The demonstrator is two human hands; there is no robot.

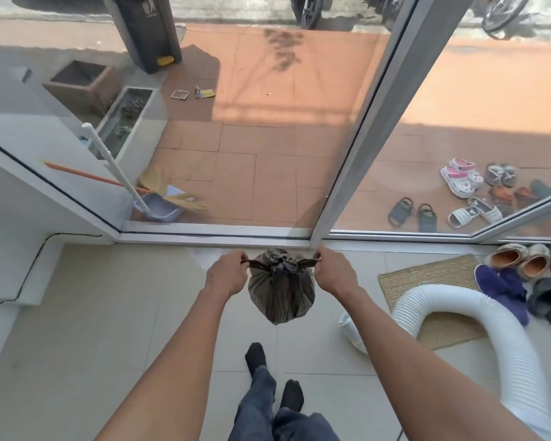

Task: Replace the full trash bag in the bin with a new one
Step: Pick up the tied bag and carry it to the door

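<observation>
Bag: full trash bag (281, 291) is hanging at lower centre, knotted.
Hands: left hand (226, 275) and right hand (333, 271) are each pinching a tie end.
Advice: pulling both ends evenly should be tightening the knot.

floor: pale tiles (109, 345) | glass door (372, 122) ahead | sunlit terracotta paving (261, 186) outside | woven mat (427, 275) right

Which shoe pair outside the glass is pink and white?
The chunky clogs at the far side of the outdoor group, beside the grey sandals. No other pair out there shows any pink.
</observation>
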